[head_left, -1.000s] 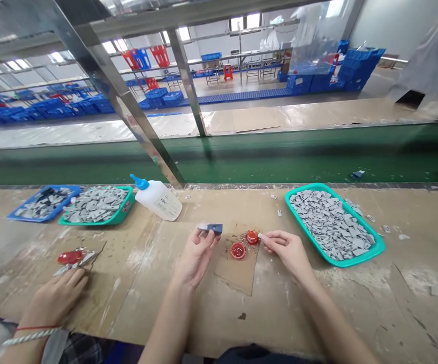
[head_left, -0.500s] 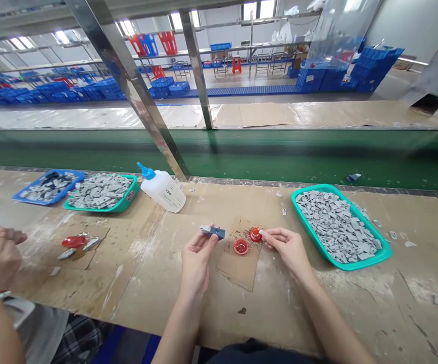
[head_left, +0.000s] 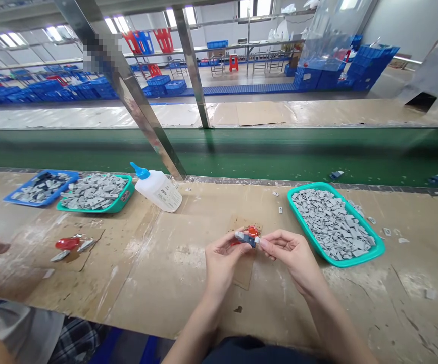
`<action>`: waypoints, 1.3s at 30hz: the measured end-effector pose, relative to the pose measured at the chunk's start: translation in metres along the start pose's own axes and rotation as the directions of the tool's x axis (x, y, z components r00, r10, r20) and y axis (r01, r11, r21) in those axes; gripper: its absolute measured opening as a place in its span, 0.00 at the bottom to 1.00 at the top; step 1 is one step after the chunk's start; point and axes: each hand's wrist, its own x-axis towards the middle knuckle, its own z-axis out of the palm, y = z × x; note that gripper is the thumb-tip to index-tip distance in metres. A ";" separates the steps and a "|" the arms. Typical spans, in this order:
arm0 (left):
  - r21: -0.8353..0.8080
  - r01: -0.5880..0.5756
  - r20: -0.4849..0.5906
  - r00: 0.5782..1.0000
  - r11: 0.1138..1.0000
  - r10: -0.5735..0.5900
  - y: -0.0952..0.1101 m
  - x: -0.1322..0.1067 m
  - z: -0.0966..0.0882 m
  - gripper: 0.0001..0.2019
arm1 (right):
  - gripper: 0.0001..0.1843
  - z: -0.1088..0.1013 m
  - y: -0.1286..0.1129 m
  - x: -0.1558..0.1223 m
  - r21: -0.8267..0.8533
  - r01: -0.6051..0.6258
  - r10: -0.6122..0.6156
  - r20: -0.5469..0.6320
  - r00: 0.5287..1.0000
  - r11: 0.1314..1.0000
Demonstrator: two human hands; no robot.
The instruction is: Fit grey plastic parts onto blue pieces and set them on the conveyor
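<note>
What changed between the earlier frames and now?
The left hand moved right, carrying the blue-and-grey plastic part over the brown cardboard scrap. The right hand closed in, and both now hold it above a red plastic cap. The white squeeze bottle and teal tray stayed put.

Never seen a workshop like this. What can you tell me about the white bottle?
A white plastic squeeze bottle lies on its side on the cardboard-covered bench, its narrow blue nozzle pointing up and left. A printed label wraps its body. No hand touches it; it sits just right of a teal tray.
</note>
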 end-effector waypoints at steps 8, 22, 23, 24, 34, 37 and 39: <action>0.001 -0.014 0.011 1.000 1.000 0.014 0.000 -0.002 -0.001 0.17 | 0.16 0.000 0.004 0.003 -0.024 -0.033 0.034 0.052 0.998 0.999; 0.082 -0.019 0.197 0.980 0.996 0.002 0.005 -0.002 0.011 0.14 | 0.20 -0.011 -0.001 0.004 -0.033 -0.156 0.159 0.204 0.966 0.987; 0.066 0.010 0.214 0.977 0.998 -0.024 0.005 0.000 0.012 0.16 | 0.20 -0.012 -0.003 0.004 -0.056 -0.143 0.151 0.189 0.970 0.988; 0.047 0.040 0.229 0.972 0.998 -0.050 0.005 0.002 0.013 0.17 | 0.19 -0.014 -0.006 0.003 -0.083 -0.130 0.142 0.168 0.975 0.988; -0.092 0.232 0.310 0.931 0.968 -0.194 -0.002 0.006 0.015 0.20 | 0.23 -0.082 -0.018 -0.004 -0.299 -0.002 -0.084 -0.276 0.957 0.954; -0.095 0.273 0.341 0.913 0.957 -0.226 0.000 0.006 0.013 0.20 | 0.20 -0.114 -0.014 -0.002 -0.487 -0.074 -0.193 -0.474 0.859 0.870; -0.088 0.276 0.325 0.916 0.957 -0.234 0.001 0.010 0.008 0.19 | 0.18 -0.133 -0.011 0.001 -0.580 -0.133 -0.260 -0.542 0.799 0.803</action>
